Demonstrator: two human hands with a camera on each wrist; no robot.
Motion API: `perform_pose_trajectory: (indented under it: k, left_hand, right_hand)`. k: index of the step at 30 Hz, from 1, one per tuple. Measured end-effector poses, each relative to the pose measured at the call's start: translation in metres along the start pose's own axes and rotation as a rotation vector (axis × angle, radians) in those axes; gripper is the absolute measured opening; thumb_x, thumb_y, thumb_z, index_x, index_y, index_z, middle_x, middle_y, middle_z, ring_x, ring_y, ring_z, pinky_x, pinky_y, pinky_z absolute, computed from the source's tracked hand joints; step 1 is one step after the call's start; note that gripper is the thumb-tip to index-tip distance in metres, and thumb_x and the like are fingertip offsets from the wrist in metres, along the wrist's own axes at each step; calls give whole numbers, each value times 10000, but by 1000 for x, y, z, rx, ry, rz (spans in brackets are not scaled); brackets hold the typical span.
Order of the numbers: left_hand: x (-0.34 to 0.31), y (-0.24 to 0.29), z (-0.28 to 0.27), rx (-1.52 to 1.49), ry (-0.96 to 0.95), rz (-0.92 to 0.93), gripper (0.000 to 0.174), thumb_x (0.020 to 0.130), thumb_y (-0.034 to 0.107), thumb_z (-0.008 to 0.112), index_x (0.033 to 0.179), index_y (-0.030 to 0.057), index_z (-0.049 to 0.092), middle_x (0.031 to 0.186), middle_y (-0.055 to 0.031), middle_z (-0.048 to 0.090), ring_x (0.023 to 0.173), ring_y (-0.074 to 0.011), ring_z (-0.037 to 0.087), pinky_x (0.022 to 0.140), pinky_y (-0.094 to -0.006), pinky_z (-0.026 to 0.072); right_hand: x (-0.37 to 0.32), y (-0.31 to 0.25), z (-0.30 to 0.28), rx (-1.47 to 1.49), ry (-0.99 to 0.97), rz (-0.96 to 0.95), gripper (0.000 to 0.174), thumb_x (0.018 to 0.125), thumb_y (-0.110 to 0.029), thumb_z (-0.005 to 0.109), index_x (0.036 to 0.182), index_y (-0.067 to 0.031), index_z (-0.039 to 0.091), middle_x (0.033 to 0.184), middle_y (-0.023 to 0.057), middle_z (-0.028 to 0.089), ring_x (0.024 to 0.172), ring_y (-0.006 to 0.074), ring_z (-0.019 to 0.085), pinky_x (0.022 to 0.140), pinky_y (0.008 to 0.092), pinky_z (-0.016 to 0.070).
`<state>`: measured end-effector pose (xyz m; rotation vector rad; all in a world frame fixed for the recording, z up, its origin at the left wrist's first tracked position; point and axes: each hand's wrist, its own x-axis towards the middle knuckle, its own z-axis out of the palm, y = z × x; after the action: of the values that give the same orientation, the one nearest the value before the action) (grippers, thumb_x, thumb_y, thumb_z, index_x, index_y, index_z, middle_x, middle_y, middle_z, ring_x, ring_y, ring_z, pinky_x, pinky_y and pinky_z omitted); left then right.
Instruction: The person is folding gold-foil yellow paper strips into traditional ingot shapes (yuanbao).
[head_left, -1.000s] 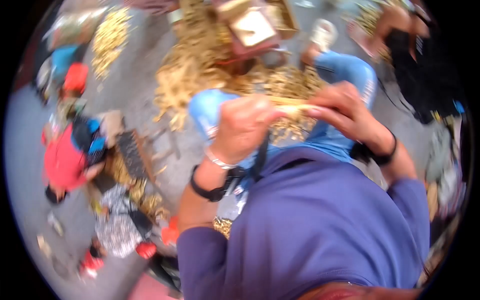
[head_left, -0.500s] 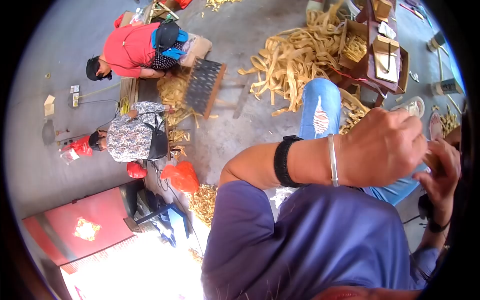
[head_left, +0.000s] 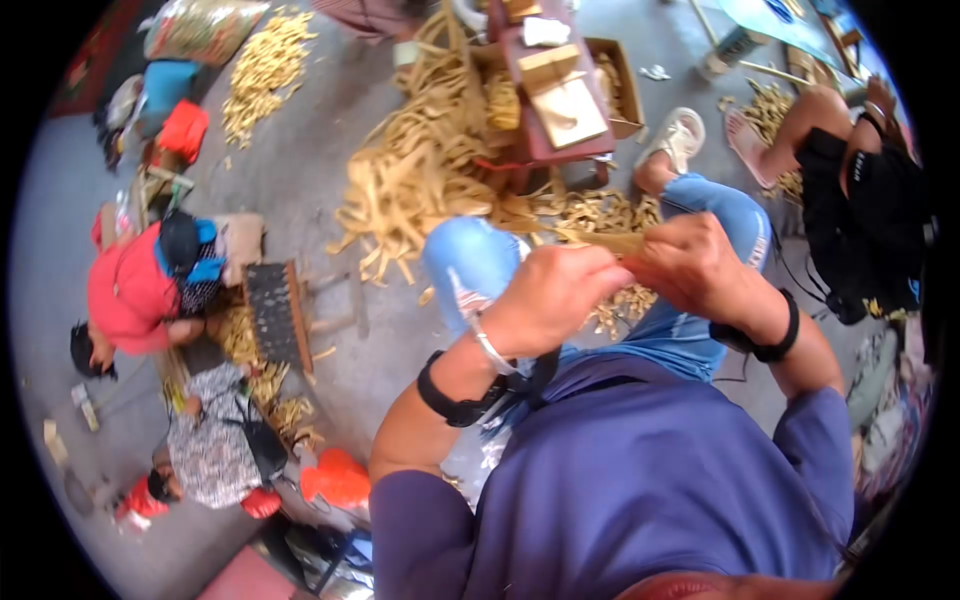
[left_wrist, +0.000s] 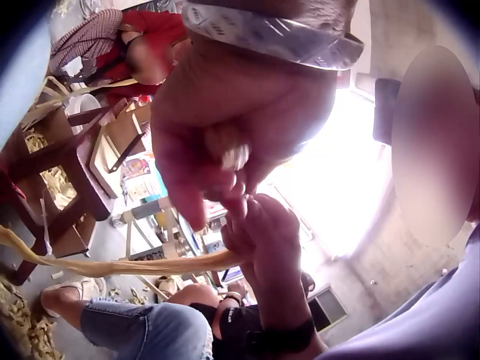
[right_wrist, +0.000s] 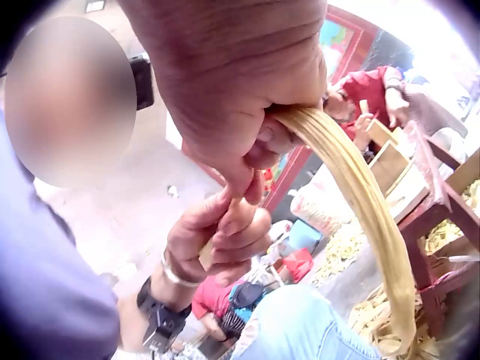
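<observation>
A long pale yellow strip, ribbed lengthwise (right_wrist: 358, 184), hangs from my right hand (head_left: 697, 262), whose curled fingers grip it. In the left wrist view the strip (left_wrist: 142, 265) stretches away to the left from that fist. My left hand (head_left: 560, 293), with a silver bracelet at the wrist, curls round a small cream piece (left_wrist: 235, 156) that shows at its palm. The fingertips of both hands meet in front of my lap. Whether the cream piece is part of the strip, I cannot tell.
A large heap of tan strips (head_left: 415, 165) lies on the floor beside a dark red stool (head_left: 560, 135) bearing a wooden block (head_left: 568, 108). Two people sit at the left near a dark slatted board (head_left: 275, 312). Another person's leg (head_left: 800, 130) shows at right. Short pieces (head_left: 265, 75) lie farther off.
The head view swung left and has come back over my lap. Both hands stay together in front of me; the long strip now shows beside the right fist.
</observation>
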<state>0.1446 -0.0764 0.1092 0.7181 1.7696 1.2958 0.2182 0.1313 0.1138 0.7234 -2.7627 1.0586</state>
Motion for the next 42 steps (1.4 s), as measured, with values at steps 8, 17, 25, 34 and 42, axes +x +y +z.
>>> perform_pose_trajectory:
  k: [8, 17, 25, 34, 42]
  left_hand:
    - [70, -21, -38, -328, -32, -173, 259, 942, 235, 534, 829, 20, 624, 669, 3, 566, 537, -47, 520, 460, -192, 449]
    - [149, -71, -58, -112, 370, 41, 152, 867, 158, 667, 814, 18, 693, 630, 55, 554, 536, -2, 413, 469, -172, 287]
    - [171, -80, -65, -45, 411, 19, 129, 838, 103, 651, 810, -18, 686, 647, 32, 581, 579, -24, 454, 506, -210, 362]
    - [152, -79, -73, -588, 129, -338, 299, 950, 202, 519, 1060, -57, 619, 705, -16, 580, 562, -85, 518, 519, -220, 477]
    - [117, -90, 12, -440, 3, -315, 453, 994, 312, 394, 1158, -78, 558, 1085, -231, 629, 958, -294, 645, 903, -401, 496]
  right_hand:
    - [25, 81, 6, 199, 129, 181, 101, 802, -106, 674, 842, -16, 653, 692, 122, 592, 629, 290, 583, 565, 365, 448]
    - [67, 162, 25, 179, 260, 259, 155, 819, -135, 643, 870, 10, 664, 775, 159, 637, 718, 327, 617, 637, 363, 481]
    - [76, 180, 32, 132, 321, 285, 162, 817, -157, 641, 845, -1, 672, 763, 163, 638, 707, 336, 613, 634, 376, 483]
    - [67, 180, 34, 573, 481, 653, 174, 897, -148, 577, 864, 1, 660, 589, 56, 607, 592, 133, 618, 544, 285, 479]
    - [11, 124, 19, 1053, 588, 356, 204, 947, -188, 548, 1015, -1, 595, 889, 72, 679, 802, 91, 631, 722, 223, 498]
